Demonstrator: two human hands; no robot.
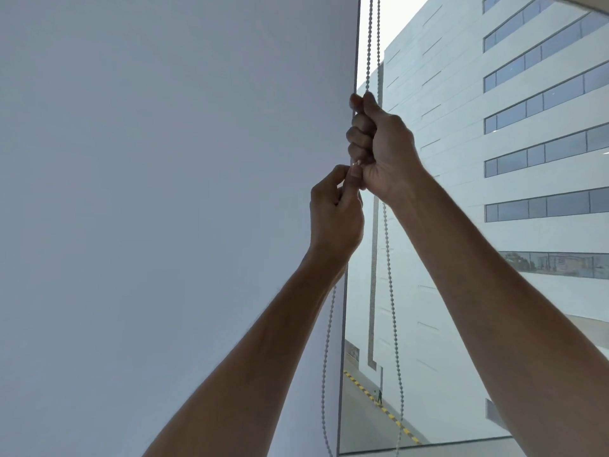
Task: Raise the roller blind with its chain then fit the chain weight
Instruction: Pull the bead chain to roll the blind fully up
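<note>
While the roller blind [164, 192] hangs down as a plain pale grey sheet filling the head view from nine o'clock across to just past centre, its right edge runs as a thin dark line from twelve o'clock down to six. Just beside that edge hangs the chain [374, 44], a grey beaded loop: two strands drop side by side from twelve o'clock, and lower down they part, one trailing across the blind's edge toward six o'clock, the other hanging in front of the window glass [461, 308]. Beyond the glass stands a white building [543, 127] at two to three o'clock.

Both arms reach up from the bottom of the view. The right hand [379, 143] sits near centre, curled into a fist around the chain, thumb on top. The left hand [336, 212] is directly below it, touching it, fingers pinched closed on the same strand.
</note>
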